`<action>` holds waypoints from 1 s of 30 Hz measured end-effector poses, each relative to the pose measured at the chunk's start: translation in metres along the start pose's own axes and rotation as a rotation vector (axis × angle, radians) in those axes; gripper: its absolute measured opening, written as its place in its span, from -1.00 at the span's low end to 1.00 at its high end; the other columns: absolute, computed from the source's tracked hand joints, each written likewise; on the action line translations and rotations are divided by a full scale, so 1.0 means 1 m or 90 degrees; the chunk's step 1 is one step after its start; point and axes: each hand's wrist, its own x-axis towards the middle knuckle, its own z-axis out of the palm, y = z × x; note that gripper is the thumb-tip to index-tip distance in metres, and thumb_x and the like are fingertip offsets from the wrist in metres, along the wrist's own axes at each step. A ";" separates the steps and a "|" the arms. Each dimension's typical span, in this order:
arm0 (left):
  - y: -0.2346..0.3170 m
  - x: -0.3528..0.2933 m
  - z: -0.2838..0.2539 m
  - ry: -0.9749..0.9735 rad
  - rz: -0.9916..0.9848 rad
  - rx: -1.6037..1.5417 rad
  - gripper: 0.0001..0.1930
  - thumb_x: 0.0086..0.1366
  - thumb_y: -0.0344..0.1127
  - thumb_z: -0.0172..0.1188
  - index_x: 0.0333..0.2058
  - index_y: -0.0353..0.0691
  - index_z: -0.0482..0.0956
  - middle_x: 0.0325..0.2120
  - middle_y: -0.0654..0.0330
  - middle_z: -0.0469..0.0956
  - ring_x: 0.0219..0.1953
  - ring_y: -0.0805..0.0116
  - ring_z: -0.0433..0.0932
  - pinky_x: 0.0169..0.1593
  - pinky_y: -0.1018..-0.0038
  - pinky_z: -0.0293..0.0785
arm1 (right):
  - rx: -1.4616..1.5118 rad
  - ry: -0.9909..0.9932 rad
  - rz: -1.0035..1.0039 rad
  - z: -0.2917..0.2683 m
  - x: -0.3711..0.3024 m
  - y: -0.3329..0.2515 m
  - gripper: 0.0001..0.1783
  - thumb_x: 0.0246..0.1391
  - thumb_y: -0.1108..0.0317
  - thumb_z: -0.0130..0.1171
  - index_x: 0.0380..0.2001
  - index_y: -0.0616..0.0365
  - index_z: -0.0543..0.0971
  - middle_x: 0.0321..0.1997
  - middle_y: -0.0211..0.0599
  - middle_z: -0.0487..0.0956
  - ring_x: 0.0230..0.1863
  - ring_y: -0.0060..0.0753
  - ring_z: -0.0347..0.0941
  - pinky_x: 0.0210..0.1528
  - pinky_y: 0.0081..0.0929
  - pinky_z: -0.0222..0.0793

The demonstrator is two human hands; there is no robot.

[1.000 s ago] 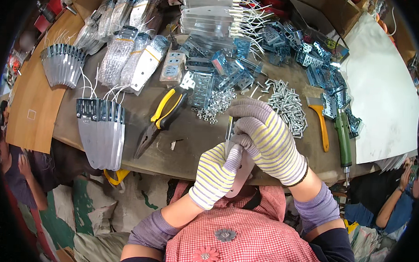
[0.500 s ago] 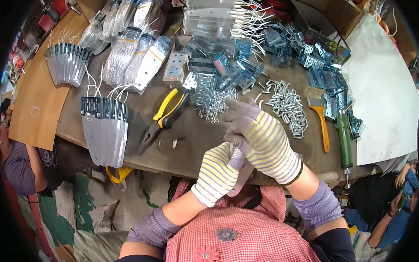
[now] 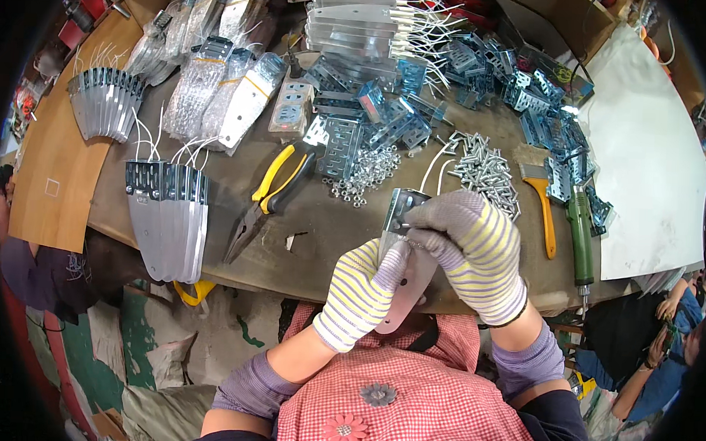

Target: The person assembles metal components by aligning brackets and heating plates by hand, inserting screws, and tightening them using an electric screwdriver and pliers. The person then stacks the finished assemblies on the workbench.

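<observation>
A grey, tapered metal plate (image 3: 407, 288) with a dark metal bracket (image 3: 405, 203) at its upper end is in front of my body, with two white wires rising from it. My left hand (image 3: 360, 292), in a striped glove, is closed round the plate's left side, thumb across its face. My right hand (image 3: 480, 252), gloved alike, has thumb and fingers pressed together at the bracket's right side; anything small between them is hidden. Beyond them lie a pile of nuts (image 3: 360, 176) and a pile of screws (image 3: 487, 173).
Pliers (image 3: 270, 198) and a stack of similar plates (image 3: 166, 222) lie to the left. On the right are a brush (image 3: 541, 208) and a green electric screwdriver (image 3: 580, 236). Loose blue-tinted brackets (image 3: 380, 105) and bagged plates (image 3: 248, 104) are farther back. Other people sit at both sides.
My right hand has drawn back and down from beside the nuts to the plate's bracket. The bracket and its white wires now show above my left hand, which still holds the plate.
</observation>
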 end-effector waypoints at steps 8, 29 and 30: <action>0.000 -0.003 0.005 0.037 0.103 -0.019 -0.69 0.39 -0.22 -0.01 -0.24 -0.40 0.54 -0.44 0.05 0.60 -0.41 0.29 0.55 -0.26 0.43 0.46 | -0.131 -0.022 -0.136 0.015 0.001 0.001 -0.84 -0.17 0.29 0.34 -0.45 0.01 0.60 -0.46 -0.32 0.55 -0.41 -0.19 0.52 -0.40 -0.32 0.46; 0.009 -0.003 0.007 0.051 0.203 0.143 -0.80 0.36 -0.33 -0.02 -0.33 -0.36 0.50 -0.53 -0.03 0.54 -0.46 0.06 0.54 -0.32 0.37 0.45 | -0.120 -0.015 -0.084 0.028 -0.004 0.004 -0.88 -0.13 0.38 0.25 -0.43 0.10 0.59 -0.47 -0.23 0.58 -0.41 -0.10 0.55 -0.39 -0.27 0.46; 0.008 -0.003 0.007 0.051 0.204 0.143 -0.80 0.36 -0.33 -0.02 -0.33 -0.36 0.50 -0.53 -0.03 0.54 -0.46 0.06 0.54 -0.32 0.37 0.45 | -0.107 -0.014 -0.091 0.026 -0.001 0.004 -0.87 -0.13 0.38 0.26 -0.43 0.10 0.60 -0.48 -0.23 0.57 -0.42 -0.11 0.54 -0.40 -0.28 0.46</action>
